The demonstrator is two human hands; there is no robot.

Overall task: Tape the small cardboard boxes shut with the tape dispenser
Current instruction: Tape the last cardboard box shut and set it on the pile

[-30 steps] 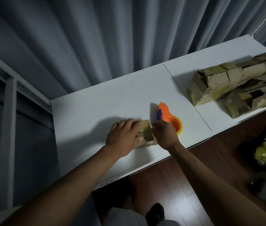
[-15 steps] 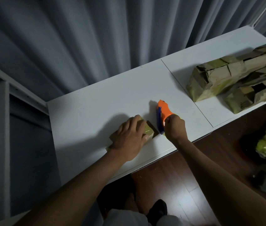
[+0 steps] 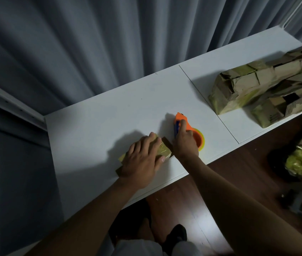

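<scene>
I have the left hand (image 3: 142, 161) lying flat on one small cardboard box (image 3: 162, 151) near the front edge of the white bench (image 3: 94, 130), fingers straight and pressing down, so that grip is open and only holds the box by weight. My right hand (image 3: 184, 143) has its grip curled round the orange tape dispenser (image 3: 185, 124), which sits on the bench just beside the box on its right; the yellow tape roll (image 3: 201, 141) shows past my knuckles.

My worry from here is the box sliding. It is only pressed, not gripped, so a pull of tape across the top could drag it toward the bench edge or skew the strip off the seam. The box already shines with yellowish tape, and I cannot tell whether the flaps under my palm are fully closed, so a strip could go over a gap. Tape could also stick to my left fingertips, since they lie right where the dispenser would pass.

Count: one box under my hand, one dispenser, one roll. Well apart at the right end lies one heap of cardboard boxes (image 3: 257, 84); several, but they overlap too much to count exactly
</scene>
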